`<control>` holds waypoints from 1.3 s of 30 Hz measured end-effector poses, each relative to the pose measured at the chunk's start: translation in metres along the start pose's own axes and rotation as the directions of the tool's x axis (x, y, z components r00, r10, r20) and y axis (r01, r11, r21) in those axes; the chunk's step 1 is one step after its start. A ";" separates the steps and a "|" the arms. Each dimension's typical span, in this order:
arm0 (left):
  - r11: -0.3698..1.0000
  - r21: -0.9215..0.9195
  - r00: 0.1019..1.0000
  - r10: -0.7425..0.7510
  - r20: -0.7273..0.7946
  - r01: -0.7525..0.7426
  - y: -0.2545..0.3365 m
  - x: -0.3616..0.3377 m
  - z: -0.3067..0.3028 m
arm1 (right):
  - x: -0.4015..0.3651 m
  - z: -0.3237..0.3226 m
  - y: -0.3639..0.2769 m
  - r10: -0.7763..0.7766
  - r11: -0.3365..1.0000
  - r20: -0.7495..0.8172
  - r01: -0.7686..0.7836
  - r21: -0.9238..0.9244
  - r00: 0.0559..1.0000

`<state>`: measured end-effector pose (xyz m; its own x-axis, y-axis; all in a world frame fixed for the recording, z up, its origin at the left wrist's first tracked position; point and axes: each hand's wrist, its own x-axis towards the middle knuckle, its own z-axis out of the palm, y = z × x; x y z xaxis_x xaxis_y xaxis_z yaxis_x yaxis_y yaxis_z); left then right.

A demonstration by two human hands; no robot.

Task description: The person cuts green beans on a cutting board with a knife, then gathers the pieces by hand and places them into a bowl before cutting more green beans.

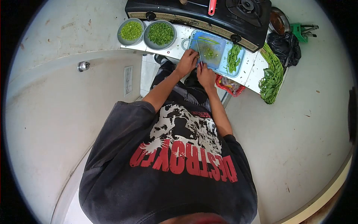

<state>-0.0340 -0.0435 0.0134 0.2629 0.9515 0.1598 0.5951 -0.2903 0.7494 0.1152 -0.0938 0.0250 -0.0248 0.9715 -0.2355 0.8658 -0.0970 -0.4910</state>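
My right hand [206, 75] grips the dark red handle of a knife [198, 51], whose thin blade points away from me over a cutting board [220, 48]. Just left of the blade, my left hand [186, 63] has its fingers curled together at the board's near left edge; whatever they hold is hidden. Chopped green pieces [210, 54] lie on the board, right of the blade. Long green stems [208, 40] rest at its far side. A light blue tray [241, 63] lies under the board and carries a bunch of green leaves [234, 58] on the right.
Two grey bowls of chopped greens, a paler one [131, 30] and a darker one [160, 33], stand at left. Behind the tray is a black gas stove [179, 9]. Leafy vegetables [271, 84] and a black plastic bag [285, 48] lie right. A red basket [238, 91] sits below the counter edge.
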 end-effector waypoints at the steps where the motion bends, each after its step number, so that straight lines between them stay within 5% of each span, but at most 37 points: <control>1: 1.000 -0.004 1.000 0.000 0.001 0.000 0.000 0.000 0.001 | -0.003 0.001 0.002 0.001 1.000 0.002 -0.001 -0.009 1.000; 39: 0.999 0.019 0.999 0.045 0.012 -0.046 0.000 0.000 -0.003 | 0.004 -0.001 -0.003 0.015 1.000 0.012 -0.015 0.025 1.000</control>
<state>-0.0363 -0.0435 0.0150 0.2990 0.9360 0.1857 0.5969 -0.3353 0.7289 0.1126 -0.0899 0.0262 -0.0177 0.9673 -0.2528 0.8533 -0.1172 -0.5081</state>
